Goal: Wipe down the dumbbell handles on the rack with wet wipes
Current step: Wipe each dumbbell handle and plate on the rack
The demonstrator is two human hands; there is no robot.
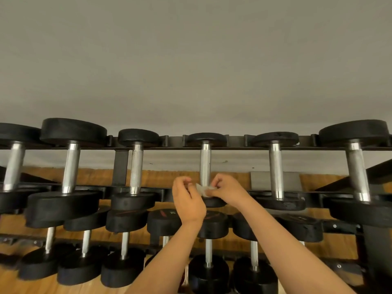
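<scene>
Head view: six dumbbells [73, 131] line the upper tier of the rack [233, 148]. My left hand [187, 201] and right hand [226, 190] both pinch one wet wipe [203, 189] before the fourth handle [205, 162]. Wooden floor [159, 177] below, grey wall [191, 60] behind.

Top tier: 6 black round-headed dumbbells [72, 166] with knurled chrome handles lie across the black steel rack [233, 148]
Wipe: a small white crumpled wet wipe [202, 190] sits at the near end of the 4th handle [205, 164] from the left
Right hand [228, 193]: pinches the wipe's right side
Left hand [187, 200]: fingers curled, pinching the wipe's left edge
Lower tier: smaller black dumbbells [125, 247] above a wooden floor [95, 177]
Backdrop: plain grey wall [191, 60]
</scene>
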